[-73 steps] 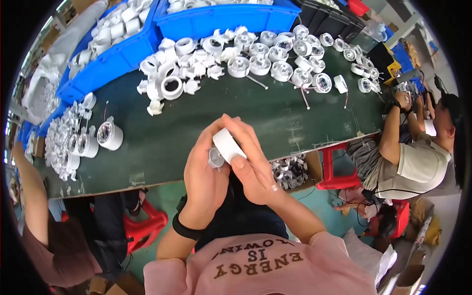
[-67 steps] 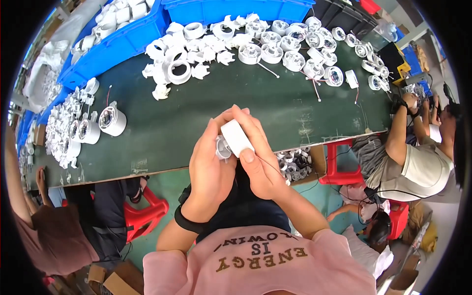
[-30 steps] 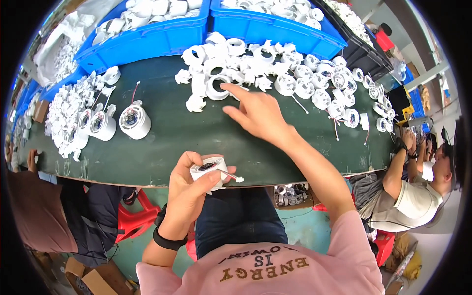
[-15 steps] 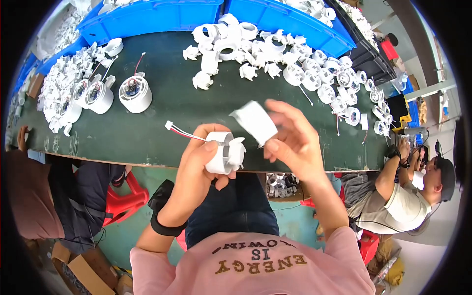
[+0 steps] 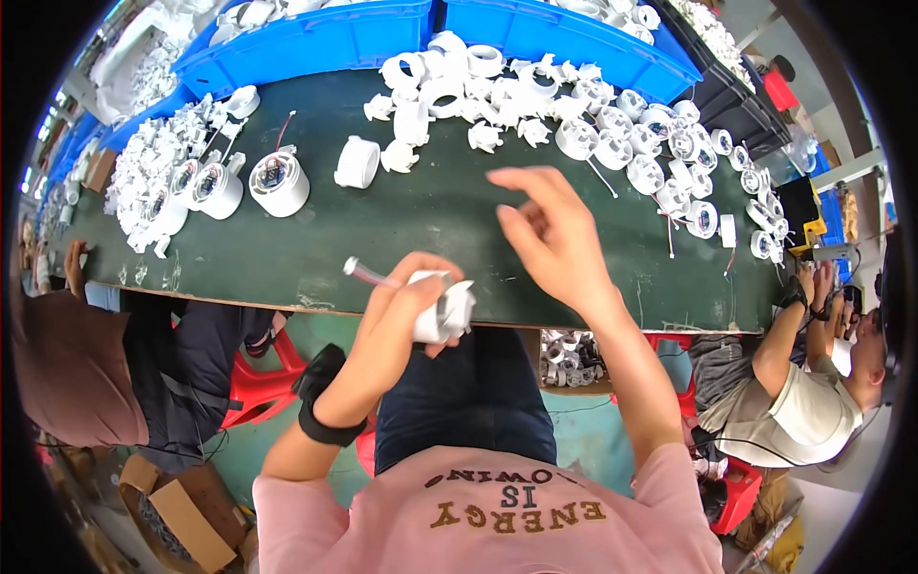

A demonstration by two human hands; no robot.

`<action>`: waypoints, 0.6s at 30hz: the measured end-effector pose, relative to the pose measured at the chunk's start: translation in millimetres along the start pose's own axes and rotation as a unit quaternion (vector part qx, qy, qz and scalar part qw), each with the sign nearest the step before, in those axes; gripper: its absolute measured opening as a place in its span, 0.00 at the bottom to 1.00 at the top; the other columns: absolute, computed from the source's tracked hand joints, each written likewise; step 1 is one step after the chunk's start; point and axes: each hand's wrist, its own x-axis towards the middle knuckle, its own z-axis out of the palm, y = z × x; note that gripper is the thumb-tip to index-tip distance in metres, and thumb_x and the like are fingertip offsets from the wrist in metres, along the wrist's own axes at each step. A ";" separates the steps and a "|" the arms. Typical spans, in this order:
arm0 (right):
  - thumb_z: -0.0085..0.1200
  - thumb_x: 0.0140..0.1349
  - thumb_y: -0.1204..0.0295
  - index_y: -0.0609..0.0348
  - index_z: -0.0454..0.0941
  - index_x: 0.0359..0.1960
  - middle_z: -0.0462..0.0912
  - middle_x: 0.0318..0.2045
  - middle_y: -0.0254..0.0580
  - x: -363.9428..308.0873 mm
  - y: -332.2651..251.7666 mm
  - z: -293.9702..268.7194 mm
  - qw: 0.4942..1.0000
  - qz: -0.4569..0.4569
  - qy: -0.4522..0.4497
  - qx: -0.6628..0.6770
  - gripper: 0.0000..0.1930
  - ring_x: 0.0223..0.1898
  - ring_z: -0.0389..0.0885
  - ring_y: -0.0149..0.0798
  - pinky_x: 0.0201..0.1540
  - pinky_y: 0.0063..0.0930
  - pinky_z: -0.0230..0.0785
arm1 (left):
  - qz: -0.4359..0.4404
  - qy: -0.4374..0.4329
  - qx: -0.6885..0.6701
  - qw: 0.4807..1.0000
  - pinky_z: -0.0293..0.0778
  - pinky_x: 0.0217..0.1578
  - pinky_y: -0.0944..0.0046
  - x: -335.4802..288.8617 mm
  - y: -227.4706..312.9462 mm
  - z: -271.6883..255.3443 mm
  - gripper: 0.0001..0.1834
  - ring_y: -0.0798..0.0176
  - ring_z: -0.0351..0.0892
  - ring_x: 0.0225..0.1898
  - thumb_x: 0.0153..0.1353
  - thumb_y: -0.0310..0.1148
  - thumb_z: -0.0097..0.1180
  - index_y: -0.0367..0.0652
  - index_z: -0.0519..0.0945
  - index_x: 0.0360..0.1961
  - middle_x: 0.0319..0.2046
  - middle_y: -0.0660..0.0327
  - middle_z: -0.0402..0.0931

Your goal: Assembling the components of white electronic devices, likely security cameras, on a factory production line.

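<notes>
My left hand (image 5: 386, 318) is wrapped round a white round plastic housing (image 5: 426, 323) at the table's near edge. A finned white piece (image 5: 459, 308) sits at the housing's right end. From its upper left comes a wire lead (image 5: 365, 273) tipped with a small white connector. My right hand (image 5: 553, 234) hovers over the table to the right, holding nothing, thumb and fingers apart. Beyond my hands a white plastic ring (image 5: 357, 163) stands on the green table (image 5: 382, 225), beside the loose finned parts (image 5: 399, 157).
At the left, several housings with circuit boards (image 5: 279, 184) stand by a heap of small white parts (image 5: 143, 182). More wired housings (image 5: 645, 174) lie at the right. Blue bins (image 5: 306, 38) line the back. A person in a light shirt (image 5: 803, 392) works at the right.
The white ring has left my right hand and now stands on the table further back. My right hand has opened. My left hand still holds the housing, its wire now blurred.
</notes>
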 end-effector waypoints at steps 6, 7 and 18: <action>0.60 0.53 0.71 0.49 0.72 0.55 0.70 0.49 0.51 63.1 -20.8 80.8 0.940 -0.256 -0.008 -0.227 0.25 0.37 0.77 0.46 0.40 0.37 0.72 | 0.012 0.121 -0.110 0.986 0.57 0.13 0.73 -26.5 -10.0 -24.3 0.27 0.67 0.73 0.18 0.67 0.55 0.35 0.39 0.72 0.40 0.28 0.56 0.77; 0.63 0.50 0.70 0.52 0.75 0.52 0.69 0.50 0.53 78.3 -9.6 96.9 0.915 -0.272 0.028 -0.298 0.24 0.44 0.74 0.48 0.43 0.37 0.71 | 0.010 0.126 -0.109 0.986 0.57 0.12 0.74 -26.5 -10.4 -24.2 0.28 0.67 0.73 0.17 0.69 0.55 0.32 0.39 0.72 0.40 0.28 0.56 0.77; 0.66 0.46 0.69 0.60 0.71 0.39 0.76 0.36 0.47 161.7 6.2 117.7 0.842 -0.329 -0.044 -0.425 0.20 0.44 0.73 0.48 0.46 0.39 0.62 | 0.011 0.084 -0.086 0.993 0.58 0.14 0.74 -23.6 -12.2 -32.5 0.24 0.66 0.75 0.19 0.67 0.51 0.35 0.40 0.71 0.40 0.28 0.57 0.78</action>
